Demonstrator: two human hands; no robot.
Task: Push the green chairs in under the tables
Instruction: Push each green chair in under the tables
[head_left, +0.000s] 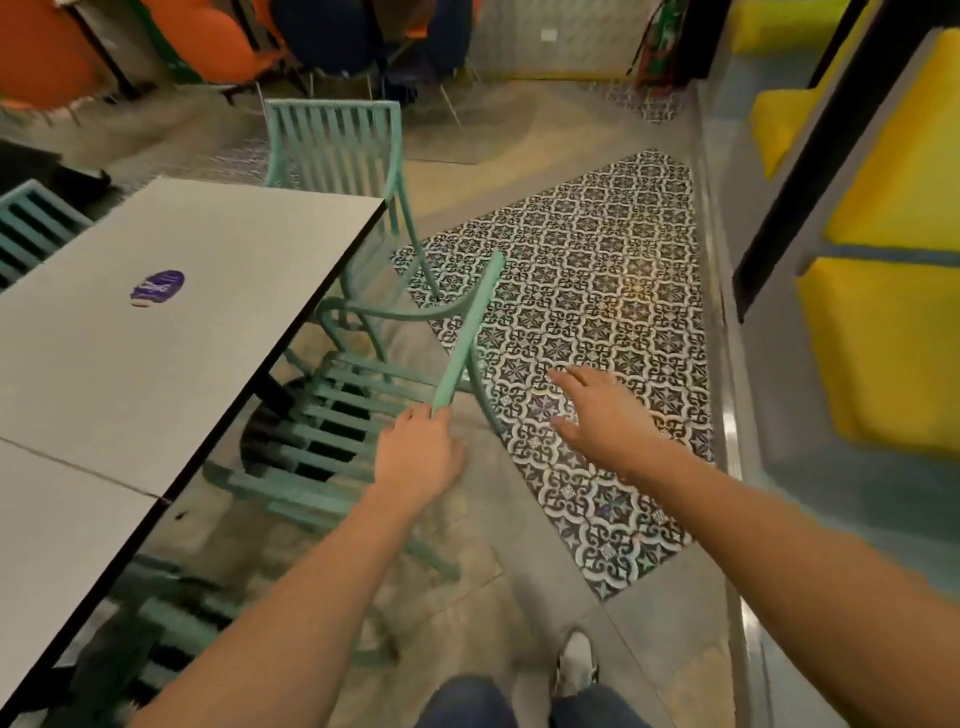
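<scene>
Hand on a green chair
The left hand (418, 452) holds the green chair (332, 431) top by the grey table (156, 332). The right hand (602, 410) is spread flat above the floor.

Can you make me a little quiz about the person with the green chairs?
1. Which hand holds the top rail of the nearest green chair?
2. True or false: the right hand is gripping the chair.
3. What lies on the grey table? A) a purple round sticker B) a cup C) a book

Key:
1. The left hand.
2. False; it hovers open over the patterned floor tiles, touching nothing.
3. A.
</scene>
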